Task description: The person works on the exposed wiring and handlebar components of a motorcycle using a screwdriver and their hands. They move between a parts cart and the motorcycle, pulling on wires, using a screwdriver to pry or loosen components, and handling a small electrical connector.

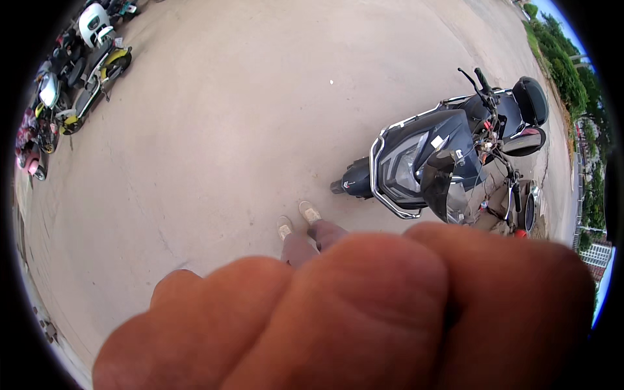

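Fingers of a bare hand (pixel 351 312) fill the lower part of the head view, very close and blurred. Their bent knuckles point up and lie side by side. The fingertips are hidden below the picture's edge, as is anything they may hold. No forearm shows, so I cannot tell whether this is my left hand or my right hand, or whether both are there. Just beyond the knuckles are my legs in brownish trousers (pixel 301 250) and my light shoes (pixel 309 211). A dark scooter (pixel 422 149) with a silver front guard stands upright to the right.
Behind the scooter's windscreen, another two-wheeler (pixel 517 195) is partly hidden by the hand. Several parked scooters (pixel 91 91), yellow, white and pink among them, line the far left. Pale concrete ground (pixel 227 110) lies between. Green trees (pixel 565 71) border the right side.
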Action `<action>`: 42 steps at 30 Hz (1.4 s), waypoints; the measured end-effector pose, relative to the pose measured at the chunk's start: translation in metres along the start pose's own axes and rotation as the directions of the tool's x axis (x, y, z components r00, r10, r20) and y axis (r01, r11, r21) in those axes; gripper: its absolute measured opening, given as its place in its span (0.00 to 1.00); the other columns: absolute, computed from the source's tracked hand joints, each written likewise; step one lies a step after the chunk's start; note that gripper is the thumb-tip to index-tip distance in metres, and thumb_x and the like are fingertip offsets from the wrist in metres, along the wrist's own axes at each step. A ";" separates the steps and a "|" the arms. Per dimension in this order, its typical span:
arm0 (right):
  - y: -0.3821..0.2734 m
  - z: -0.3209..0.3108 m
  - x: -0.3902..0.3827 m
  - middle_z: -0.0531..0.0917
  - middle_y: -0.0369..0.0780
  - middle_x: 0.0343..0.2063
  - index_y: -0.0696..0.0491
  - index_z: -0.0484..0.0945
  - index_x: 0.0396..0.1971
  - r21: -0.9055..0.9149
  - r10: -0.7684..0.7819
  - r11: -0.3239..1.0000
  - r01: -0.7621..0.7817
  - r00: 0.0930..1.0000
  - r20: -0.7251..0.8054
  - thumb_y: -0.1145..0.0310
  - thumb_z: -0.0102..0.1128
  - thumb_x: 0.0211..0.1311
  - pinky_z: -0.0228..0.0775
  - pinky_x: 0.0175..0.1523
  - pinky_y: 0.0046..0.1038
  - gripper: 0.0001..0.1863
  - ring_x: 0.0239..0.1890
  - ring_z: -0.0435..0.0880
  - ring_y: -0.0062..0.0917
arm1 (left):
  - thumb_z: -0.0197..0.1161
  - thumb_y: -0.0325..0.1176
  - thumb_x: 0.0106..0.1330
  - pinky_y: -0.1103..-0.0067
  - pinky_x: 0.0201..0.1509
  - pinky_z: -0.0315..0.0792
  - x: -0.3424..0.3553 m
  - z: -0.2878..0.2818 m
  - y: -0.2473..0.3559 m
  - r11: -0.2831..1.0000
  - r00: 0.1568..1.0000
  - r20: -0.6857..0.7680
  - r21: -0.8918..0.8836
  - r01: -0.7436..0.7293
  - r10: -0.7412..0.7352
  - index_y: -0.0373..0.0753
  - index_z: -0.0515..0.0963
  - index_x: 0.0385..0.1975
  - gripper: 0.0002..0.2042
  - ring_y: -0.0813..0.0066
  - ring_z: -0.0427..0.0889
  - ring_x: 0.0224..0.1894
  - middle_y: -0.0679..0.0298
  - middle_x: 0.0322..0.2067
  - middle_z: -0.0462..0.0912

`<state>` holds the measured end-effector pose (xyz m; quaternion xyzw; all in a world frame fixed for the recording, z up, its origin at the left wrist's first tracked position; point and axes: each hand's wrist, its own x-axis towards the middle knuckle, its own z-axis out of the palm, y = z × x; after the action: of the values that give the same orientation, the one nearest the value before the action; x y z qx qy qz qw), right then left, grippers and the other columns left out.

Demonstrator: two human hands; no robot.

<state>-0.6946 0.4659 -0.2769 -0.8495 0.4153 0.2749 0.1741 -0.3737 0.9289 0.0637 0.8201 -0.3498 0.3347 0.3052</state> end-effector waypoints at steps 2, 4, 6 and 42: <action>0.036 0.036 -0.030 0.83 0.51 0.26 0.59 0.78 0.31 0.033 0.094 0.995 -0.094 0.996 0.004 0.50 0.58 0.59 0.72 0.41 0.47 0.22 0.33 0.82 0.47 | 0.75 0.28 0.52 0.80 0.16 0.61 0.017 0.012 0.013 0.994 0.995 0.009 -0.054 -0.095 0.096 0.37 0.67 0.15 0.18 0.73 0.70 0.18 0.63 0.24 0.73; 0.061 0.073 -0.056 0.83 0.51 0.27 0.59 0.78 0.31 0.067 0.160 0.985 -0.160 0.987 0.011 0.50 0.58 0.59 0.73 0.41 0.47 0.23 0.34 0.83 0.47 | 0.75 0.28 0.52 0.81 0.16 0.61 0.035 0.024 0.030 0.976 0.981 0.014 -0.108 -0.189 0.192 0.37 0.67 0.15 0.18 0.73 0.70 0.17 0.63 0.24 0.73; 0.079 0.109 -0.081 0.83 0.52 0.27 0.59 0.78 0.31 0.099 0.218 0.971 -0.219 0.976 0.016 0.50 0.58 0.59 0.73 0.42 0.47 0.23 0.34 0.83 0.48 | 0.75 0.28 0.52 0.81 0.16 0.60 0.054 0.035 0.051 0.946 0.960 0.022 -0.176 -0.273 0.281 0.37 0.67 0.15 0.17 0.73 0.70 0.17 0.63 0.24 0.73; -0.081 0.231 -0.168 0.81 0.55 0.47 0.58 0.70 0.59 0.977 0.994 -0.094 -0.191 -0.070 0.082 0.56 0.54 0.70 0.66 0.57 0.45 0.25 0.50 0.79 0.51 | 0.75 0.27 0.50 0.83 0.14 0.58 0.165 0.160 0.334 -0.121 0.281 -0.461 -0.669 -0.733 0.842 0.34 0.74 0.17 0.13 0.74 0.68 0.15 0.59 0.23 0.75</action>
<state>-0.7882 0.7375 -0.3507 -0.2314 0.9083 -0.3228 0.1310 -0.4920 0.5604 0.1847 0.2147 -0.8899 0.1956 0.3519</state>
